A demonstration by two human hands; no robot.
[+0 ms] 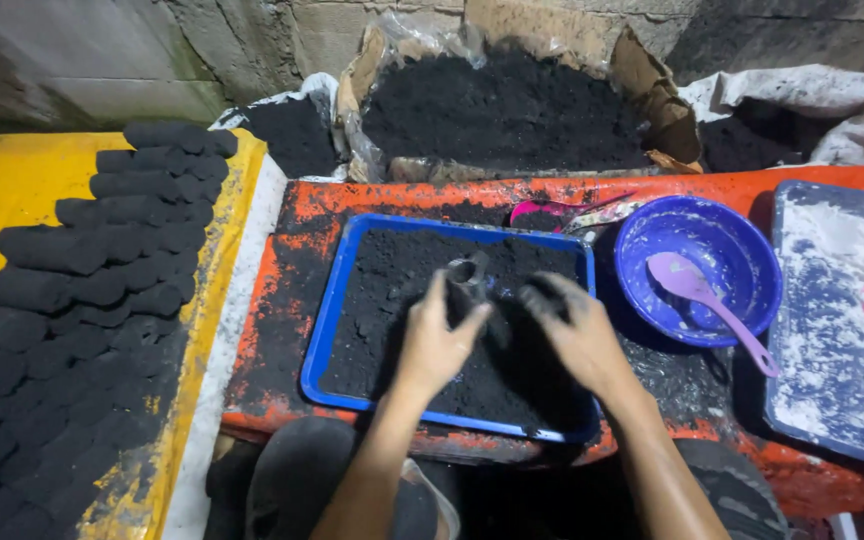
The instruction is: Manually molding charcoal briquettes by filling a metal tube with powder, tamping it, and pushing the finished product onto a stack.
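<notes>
We hold a short grey metal tube (468, 272) over the blue tray (324, 330) of black powder (392, 300) on the orange table (282, 300), so spilled powder falls back in. Our left hand (437, 340) closes its grip on the tube, whose long axis looks tilted, open end toward us; our right hand (577, 335) curls narrow around a dark lump (544, 298) just beside it
</notes>
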